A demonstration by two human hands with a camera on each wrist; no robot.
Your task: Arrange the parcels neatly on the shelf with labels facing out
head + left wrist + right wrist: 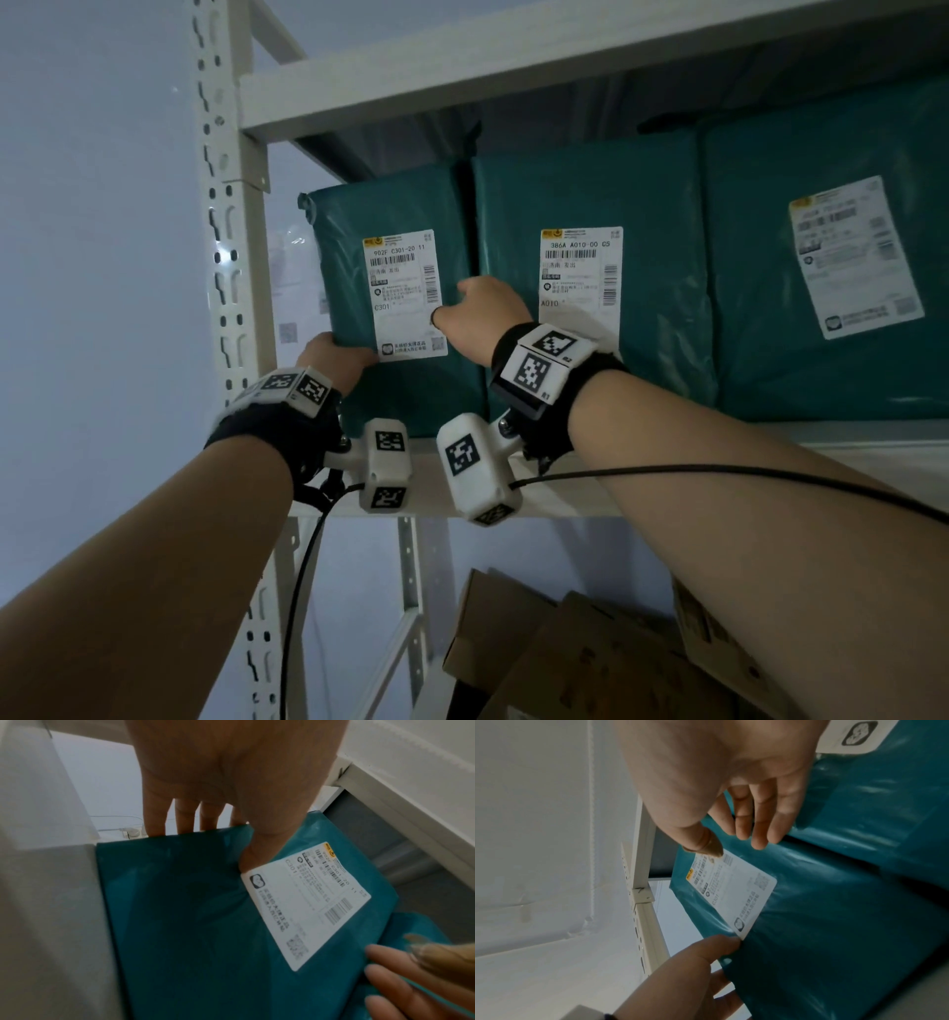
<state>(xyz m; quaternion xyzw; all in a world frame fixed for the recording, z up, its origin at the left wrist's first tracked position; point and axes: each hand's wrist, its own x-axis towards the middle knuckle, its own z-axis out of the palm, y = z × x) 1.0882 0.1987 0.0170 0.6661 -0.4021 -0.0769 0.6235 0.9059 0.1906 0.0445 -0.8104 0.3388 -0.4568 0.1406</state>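
Note:
The leftmost teal parcel (390, 205) (180, 902) (808, 923) stands upright on the shelf board (873, 452), its white label (405, 293) facing out. My left hand (334, 354) (231, 821) grips its left edge low down, fingers behind and thumb on the front beside the label. My right hand (477, 308) (739, 829) holds its right edge, thumb on the label and fingers reaching into the gap beside the middle teal parcel (590, 195). A third teal parcel (760, 169) stands further right, with its label tilted.
The slotted white upright (228, 231) stands just left of the held parcel, with a pale wall beyond it. The upper shelf beam (462, 72) runs close above the parcels. Brown cardboard boxes (590, 658) lie on the level below.

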